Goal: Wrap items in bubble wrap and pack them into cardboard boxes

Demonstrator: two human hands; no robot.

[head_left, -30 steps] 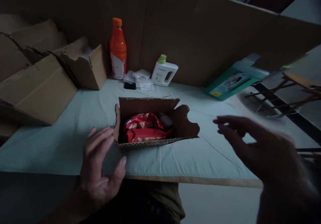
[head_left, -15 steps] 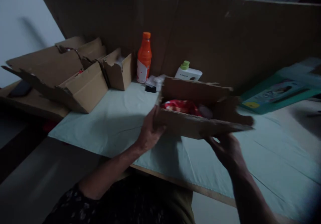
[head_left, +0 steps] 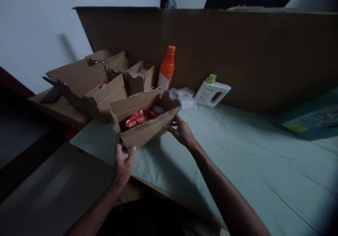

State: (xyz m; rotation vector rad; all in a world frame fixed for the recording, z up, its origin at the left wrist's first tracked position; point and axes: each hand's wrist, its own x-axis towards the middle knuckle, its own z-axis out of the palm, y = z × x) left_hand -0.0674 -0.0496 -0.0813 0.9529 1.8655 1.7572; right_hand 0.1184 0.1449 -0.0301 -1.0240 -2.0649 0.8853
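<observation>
An open cardboard box [head_left: 148,137] is held above the table, tilted, between my two hands. My left hand [head_left: 123,163] grips its near left corner, with the thumb on the front wall. At the right end, my right hand [head_left: 181,129] closes on the lower edge, its fingers partly hidden beneath the box. Inside lie a red patterned packet [head_left: 139,119] and a pale rounded thing [head_left: 158,110] I cannot make out. The box hangs in front of the other cardboard boxes [head_left: 111,97] on the left.
An orange bottle [head_left: 167,68], clear plastic packs [head_left: 186,98] and a white jug with a green cap [head_left: 213,92] stand along the cardboard back panel [head_left: 237,53]. A teal container [head_left: 314,118] is at the right. Pale green cloth [head_left: 237,158] covers the table.
The held box has moved left with both hands, towards the other boxes, and has turned so its right end points farther back. The camera view has shifted too.
</observation>
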